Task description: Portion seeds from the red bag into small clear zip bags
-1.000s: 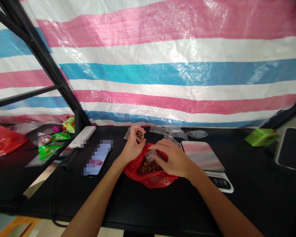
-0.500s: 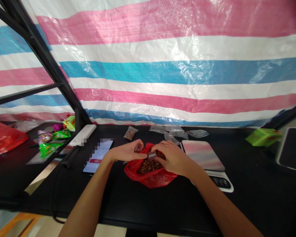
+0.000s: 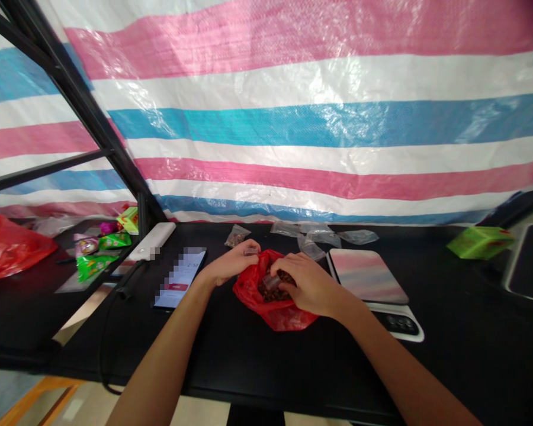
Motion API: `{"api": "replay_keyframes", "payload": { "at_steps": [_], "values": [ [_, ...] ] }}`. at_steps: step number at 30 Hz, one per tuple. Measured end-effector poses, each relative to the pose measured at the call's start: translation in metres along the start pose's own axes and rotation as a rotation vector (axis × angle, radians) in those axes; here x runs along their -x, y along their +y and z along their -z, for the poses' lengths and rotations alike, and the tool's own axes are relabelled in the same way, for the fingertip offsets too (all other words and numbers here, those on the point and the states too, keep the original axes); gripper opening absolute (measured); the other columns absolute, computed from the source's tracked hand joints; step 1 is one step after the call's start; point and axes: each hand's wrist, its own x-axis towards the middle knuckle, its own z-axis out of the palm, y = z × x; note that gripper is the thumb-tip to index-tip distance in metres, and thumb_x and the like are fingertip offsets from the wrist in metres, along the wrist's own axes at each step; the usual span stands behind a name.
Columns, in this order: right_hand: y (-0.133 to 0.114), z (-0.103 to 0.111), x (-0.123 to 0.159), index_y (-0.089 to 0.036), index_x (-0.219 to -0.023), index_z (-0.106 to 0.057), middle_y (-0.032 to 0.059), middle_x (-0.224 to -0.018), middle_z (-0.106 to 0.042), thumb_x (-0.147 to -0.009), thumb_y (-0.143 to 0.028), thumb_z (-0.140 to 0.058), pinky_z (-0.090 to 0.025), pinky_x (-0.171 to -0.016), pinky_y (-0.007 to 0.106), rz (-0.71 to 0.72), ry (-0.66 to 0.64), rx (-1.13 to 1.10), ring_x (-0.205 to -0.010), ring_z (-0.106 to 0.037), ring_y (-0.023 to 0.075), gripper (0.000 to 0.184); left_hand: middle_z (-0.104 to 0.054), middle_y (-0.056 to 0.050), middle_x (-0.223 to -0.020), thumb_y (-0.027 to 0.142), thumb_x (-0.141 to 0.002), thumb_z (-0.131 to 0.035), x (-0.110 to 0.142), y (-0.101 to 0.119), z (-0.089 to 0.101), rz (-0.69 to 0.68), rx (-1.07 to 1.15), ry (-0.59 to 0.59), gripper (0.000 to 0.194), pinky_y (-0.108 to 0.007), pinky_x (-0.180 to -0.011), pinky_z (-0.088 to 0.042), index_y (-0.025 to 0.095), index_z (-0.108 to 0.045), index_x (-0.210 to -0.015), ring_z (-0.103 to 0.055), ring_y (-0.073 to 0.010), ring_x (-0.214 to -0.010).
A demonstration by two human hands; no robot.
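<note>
The red bag (image 3: 288,322) sits on the black table (image 3: 249,367) straight ahead of the person, its mouth gaping and brown bits (image 3: 266,291) showing inside; taking that bag as the middle of the dial, the right hand (image 3: 308,284) comes in from three o'clock, its grip closed on a small clear cup (image 3: 273,281) tipped low among the bits; the left hand (image 3: 233,262) is at ten o'clock, seeming to pinch a clear pouch (image 3: 250,251) just beside the rim, though I cannot tell how full it is or whether the fingers touch the bag.

A packet (image 3: 237,236) with brown contents lies at eleven o'clock; flat clear packets (image 3: 316,235) are spread about one; the phone (image 3: 181,279) is nearer nine.

I judge this to be the scooping step; the next move calls for raising the cup without spilling, its mouth turned up, and a firm left grip keeping the pouch open toward it.
</note>
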Motion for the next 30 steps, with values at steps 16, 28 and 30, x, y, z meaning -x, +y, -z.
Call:
{"api": "replay_keyframes", "payload": {
  "at_steps": [16,28,30],
  "values": [
    [0.011,0.005,-0.007,-0.023,-0.113,-0.064,0.0037,-0.108,-0.074,-0.093,-0.021,-0.062,-0.054,-0.092,0.036,-0.182,0.229,-0.62,-0.101,-0.071,0.0203,0.02,-0.065,-0.001,-0.087,0.036,-0.086,-0.071,-0.003,0.011,0.002,-0.334,-0.169,0.128,0.021,-0.027,-0.077,-0.046,0.018,-0.063,-0.093,-0.06,-0.0154,-0.081],
    [-0.004,0.003,-0.007,-0.034,-0.125,-0.069,-0.0003,-0.136,-0.068,-0.102,-0.013,-0.052,-0.044,-0.111,0.039,0.106,0.486,-0.127,-0.126,-0.062,0.0204,0.035,-0.068,-0.005,-0.104,0.031,-0.087,-0.073,-0.002,0.007,-0.031,-0.461,-0.022,-0.024,0.027,-0.031,-0.085,-0.051,0.017,-0.064,-0.108,-0.063,-0.019,-0.095],
    [-0.004,0.006,-0.006,-0.033,-0.127,-0.068,0.001,-0.137,-0.067,-0.101,-0.016,-0.056,-0.045,-0.111,0.04,0.079,0.509,-0.143,-0.126,-0.062,0.0212,0.033,-0.068,-0.005,-0.103,0.032,-0.087,-0.074,-0.002,0.007,-0.031,-0.451,-0.002,-0.019,0.028,-0.032,-0.084,-0.051,0.018,-0.064,-0.109,-0.063,-0.019,-0.093]
  ]
}}
